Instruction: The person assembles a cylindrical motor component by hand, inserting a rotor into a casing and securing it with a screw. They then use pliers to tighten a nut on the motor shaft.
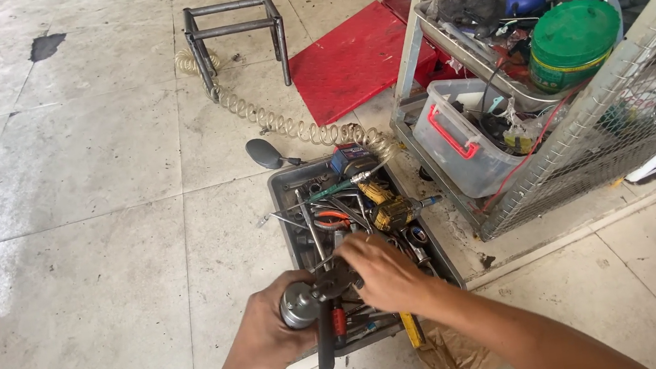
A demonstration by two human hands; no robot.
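Hands met over a grey tool tray [288, 183] on the tiled floor [79, 198]. In the head view, the left hand [268, 338] was wrapped around a silver cylindrical part [299, 305], a black-handled tool [326, 339] hanging just below it. The right hand [385, 273] was curled with its fingertips pinching the fitting at the cylinder's end. Behind the tray lay a coiled air hose [287, 124], a red ramp [350, 61] and a small metal stand [234, 33]. A wire-sided tool cart [588, 127] crowded the right; open floor spread left.
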